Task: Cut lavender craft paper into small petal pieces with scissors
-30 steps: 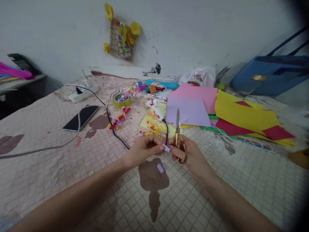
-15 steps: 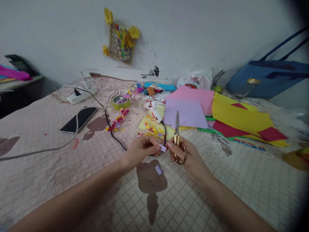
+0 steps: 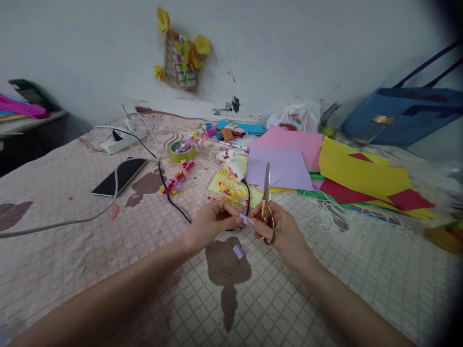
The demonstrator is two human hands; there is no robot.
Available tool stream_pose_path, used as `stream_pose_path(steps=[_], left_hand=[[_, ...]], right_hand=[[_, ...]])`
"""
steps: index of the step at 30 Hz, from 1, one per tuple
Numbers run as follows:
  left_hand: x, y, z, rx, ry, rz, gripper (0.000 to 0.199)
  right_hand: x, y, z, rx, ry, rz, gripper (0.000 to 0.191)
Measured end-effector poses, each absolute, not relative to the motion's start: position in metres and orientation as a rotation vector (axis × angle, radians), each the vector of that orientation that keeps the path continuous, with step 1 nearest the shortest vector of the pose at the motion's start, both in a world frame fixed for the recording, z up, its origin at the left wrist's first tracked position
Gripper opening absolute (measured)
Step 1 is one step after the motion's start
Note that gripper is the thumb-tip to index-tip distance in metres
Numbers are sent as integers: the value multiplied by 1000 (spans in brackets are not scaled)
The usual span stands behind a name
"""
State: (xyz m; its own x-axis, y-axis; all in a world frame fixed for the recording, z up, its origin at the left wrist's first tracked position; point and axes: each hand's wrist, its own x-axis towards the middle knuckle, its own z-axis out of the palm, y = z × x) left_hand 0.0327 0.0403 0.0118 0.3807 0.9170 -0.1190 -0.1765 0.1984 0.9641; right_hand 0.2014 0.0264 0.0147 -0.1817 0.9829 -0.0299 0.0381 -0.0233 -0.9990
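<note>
A small lilac piece [image 3: 244,219] is held in mid-air above the cloth [image 3: 289,299], between the person's two hands. The left hand [image 3: 211,224] has thumb and forefinger together, pinching its left end; the right hand [image 3: 284,229] brings its fingertips to the right end, its fingers also clamped around the gold handles of the scissors [image 3: 266,183]. The blades point up and away and look closed.

As far as can be judged, two small lilac pieces are cut: the one held, and a loose piece [image 3: 238,251] lying just nearer on a brown patch of the cloth. Whether the held piece is being folded or merely turned cannot be told. It is not attached to anything visible; plenty of uncut paper is left.

Beyond the hands lie one heap of paper scraps [image 3: 231,189], too many to count, and one white glue gun [image 3: 235,168]. To the left are one red strip [image 3: 179,178] carrying small coloured bits, one tape roll [image 3: 182,156], one phone [image 3: 121,177] and one power strip [image 3: 123,141]. To the far right, lilac paper [image 3: 275,166] overlaps one pink sheet [image 3: 292,140]; the lilac sheets cannot be counted surely. Farther right are yellow paper [image 3: 361,171], one tangle of white string [image 3: 331,212] and one blue bag [image 3: 401,120].
</note>
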Motion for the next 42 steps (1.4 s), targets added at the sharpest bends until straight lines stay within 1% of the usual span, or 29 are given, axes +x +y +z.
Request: stream_pose_path(steps=[6,9,16,22,42], left_hand=[[36,37,15,1080,895,904,27],[37,35,15,1104,937,826,24],[36,34,12,1022,926,766,22],[35,34,11,963,888,747,21],[36,33,8,893,863,756,26]], right_hand=[[199,25,16,-1164,-1361,1255,16],[197,23,19,-1150,-1392,1217,15],[199,21,20,-1219,-1333,1353,17],[202,21,17,-1160,-1289,1424,17],[202,21,17,-1194,-1328,1392,18]])
